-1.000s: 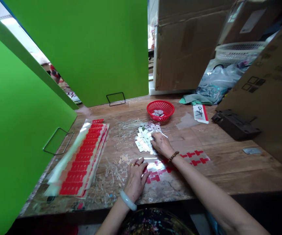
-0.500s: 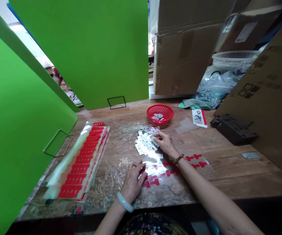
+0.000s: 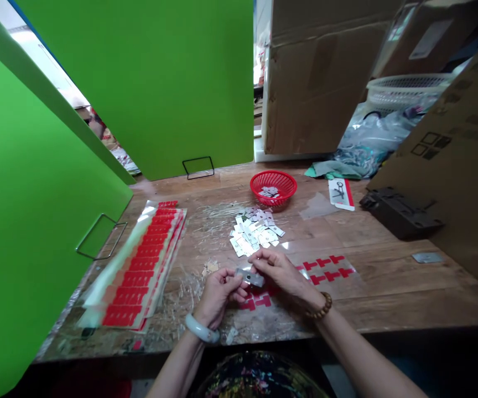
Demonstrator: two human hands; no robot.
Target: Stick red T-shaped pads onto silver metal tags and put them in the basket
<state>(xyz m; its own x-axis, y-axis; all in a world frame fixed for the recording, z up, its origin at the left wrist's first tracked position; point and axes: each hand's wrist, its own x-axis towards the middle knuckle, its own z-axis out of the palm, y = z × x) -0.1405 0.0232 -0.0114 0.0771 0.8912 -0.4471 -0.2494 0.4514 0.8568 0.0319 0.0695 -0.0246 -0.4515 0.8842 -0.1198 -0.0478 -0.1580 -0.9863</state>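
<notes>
Left hand [image 3: 216, 294] of mine pinches the small flat piece [image 3: 256, 279]; my right hand [image 3: 284, 272] bends in at its other end.

Whether my right fingertips grip anything, I cannot tell. Held by one end, the piece could twist or slip if those fingers press unevenly, and a low wrist could drag the clear sheet [image 3: 322, 278] with red shapes. Just beyond my fingers, the loose heap of pieces [image 3: 250, 235] could scatter at a knuckle's brush; the red basket [image 3: 273, 200] sits behind. Layered red sheets [image 3: 133, 271] limit my left, while wooden tabletop [image 3: 388, 293] gives sideways room towards the dark metal block [image 3: 403, 215].
</notes>
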